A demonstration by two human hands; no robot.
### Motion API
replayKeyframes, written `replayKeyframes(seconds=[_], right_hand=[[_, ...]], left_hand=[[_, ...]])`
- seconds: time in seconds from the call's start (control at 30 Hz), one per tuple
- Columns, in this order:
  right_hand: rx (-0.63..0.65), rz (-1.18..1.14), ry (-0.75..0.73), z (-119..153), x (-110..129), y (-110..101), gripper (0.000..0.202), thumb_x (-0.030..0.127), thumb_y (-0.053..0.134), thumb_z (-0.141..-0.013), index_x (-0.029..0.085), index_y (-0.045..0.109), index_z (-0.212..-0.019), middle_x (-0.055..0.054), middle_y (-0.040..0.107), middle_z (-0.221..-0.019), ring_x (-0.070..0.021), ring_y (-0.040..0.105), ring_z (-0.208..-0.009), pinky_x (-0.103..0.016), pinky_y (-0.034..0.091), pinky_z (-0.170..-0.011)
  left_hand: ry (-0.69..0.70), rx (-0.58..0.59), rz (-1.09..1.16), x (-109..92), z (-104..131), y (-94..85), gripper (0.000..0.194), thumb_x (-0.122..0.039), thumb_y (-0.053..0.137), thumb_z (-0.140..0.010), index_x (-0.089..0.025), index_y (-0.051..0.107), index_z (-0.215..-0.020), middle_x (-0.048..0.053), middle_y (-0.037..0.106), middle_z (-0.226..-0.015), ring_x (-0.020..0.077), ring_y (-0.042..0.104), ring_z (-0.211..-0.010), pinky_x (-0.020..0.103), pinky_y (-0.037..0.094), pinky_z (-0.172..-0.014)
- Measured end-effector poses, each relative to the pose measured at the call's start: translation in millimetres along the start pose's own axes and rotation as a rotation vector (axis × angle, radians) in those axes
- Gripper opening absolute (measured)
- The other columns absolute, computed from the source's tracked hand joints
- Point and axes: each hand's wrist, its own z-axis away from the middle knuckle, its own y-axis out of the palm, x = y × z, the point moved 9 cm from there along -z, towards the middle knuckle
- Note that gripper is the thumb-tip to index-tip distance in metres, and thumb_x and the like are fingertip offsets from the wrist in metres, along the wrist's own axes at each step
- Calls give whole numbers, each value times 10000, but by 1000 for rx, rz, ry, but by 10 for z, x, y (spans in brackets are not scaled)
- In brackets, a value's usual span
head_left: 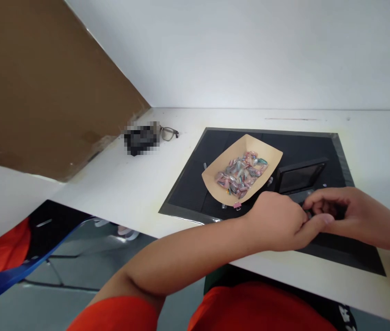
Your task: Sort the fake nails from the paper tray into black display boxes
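My left hand (279, 221) and my right hand (351, 214) meet over the right part of the black mat (188, 184). Both have curled, closed fingers, and whatever lies between them is hidden or too small to name. Just behind the fingers stands a black case-like object (301, 177) with a raised, dark glossy panel; its lower part is partly covered by my hands. Left of it, a tan paper tray (215, 177) holds many small, shiny, clear-wrapped pieces (241, 174) in pink, grey and green tones.
A pink clip (237, 206) lies at the tray's near edge, with a few small clear bits around. Glasses (169, 134) and a blurred black object (142, 139) rest on the white table (126, 184) at left. A brown board (43, 82) borders the far left.
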Motion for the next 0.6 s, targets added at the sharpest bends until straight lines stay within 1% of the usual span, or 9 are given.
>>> replayKeyframes(seconds=[0.07, 0.13, 0.2, 0.27, 0.37, 0.43, 0.5, 0.6], right_hand=[[79, 31, -9, 1, -6, 60, 478, 734, 868, -825, 261, 880, -888, 13, 641, -600, -143, 551, -525, -262, 450, -455], [126, 72, -22, -9, 3, 85, 404, 661, 886, -840, 266, 896, -924, 42, 578, -564, -129, 513, -499, -245, 408, -438], [123, 117, -44, -26, 27, 76, 334, 601, 866, -881, 284, 909, -978, 72, 487, -546, -112, 451, -479, -230, 339, -427], [98, 161, -72, -37, 55, 66, 296, 567, 833, -912, 302, 915, -1017, 83, 426, -554, -103, 404, -476, -229, 285, -429], [82, 215, -107, -36, 77, 80, 288, 545, 797, -940, 308, 916, -1052, 81, 416, -570, -106, 408, -486, -236, 283, -437], [88, 245, -121, -32, 75, 93, 317, 558, 763, -969, 303, 915, -1084, 79, 422, -569, -110, 416, -481, -241, 290, -433], [97, 277, -129, -27, 69, 98, 354, 581, 732, -995, 301, 912, -1116, 80, 420, -558, -111, 402, -462, -246, 275, -419], [92, 332, -136, -21, 63, 94, 346, 569, 730, -997, 309, 908, -1139, 77, 437, -543, -116, 412, -448, -256, 264, -424]], left_hand=[[57, 32, -17, -47, 5, 41, 879, -766, 306, -1134, -189, 317, -471, 7, 306, -461, 111, 117, -505, 329, 145, -628], [112, 54, -20, -93, 14, 73, 897, -782, 304, -1128, -186, 351, -460, 8, 310, -460, 111, 117, -508, 328, 140, -630], [153, 73, -12, -128, 23, 94, 905, -787, 343, -1121, -182, 362, -448, 17, 359, -458, 106, 122, -504, 326, 132, -625], [172, 86, -9, -145, 29, 101, 914, -778, 371, -1123, -179, 326, -435, 28, 408, -452, 95, 105, -495, 322, 129, -613], [187, 103, -59, -153, 32, 104, 924, -763, 359, -1140, -173, 313, -430, 33, 441, -447, 85, 79, -485, 318, 134, -590], [202, 116, -131, -155, 28, 118, 931, -754, 345, -1152, -165, 380, -432, 31, 466, -450, 83, 83, -479, 316, 141, -570], [230, 127, -225, -167, 21, 149, 935, -728, 341, -1167, -152, 499, -447, 26, 491, -454, 88, 92, -473, 312, 150, -547], [281, 147, -388, -208, 0, 230, 865, -660, 424, -1173, -152, 693, -526, 15, 500, -446, 107, 144, -453, 302, 157, -515]])
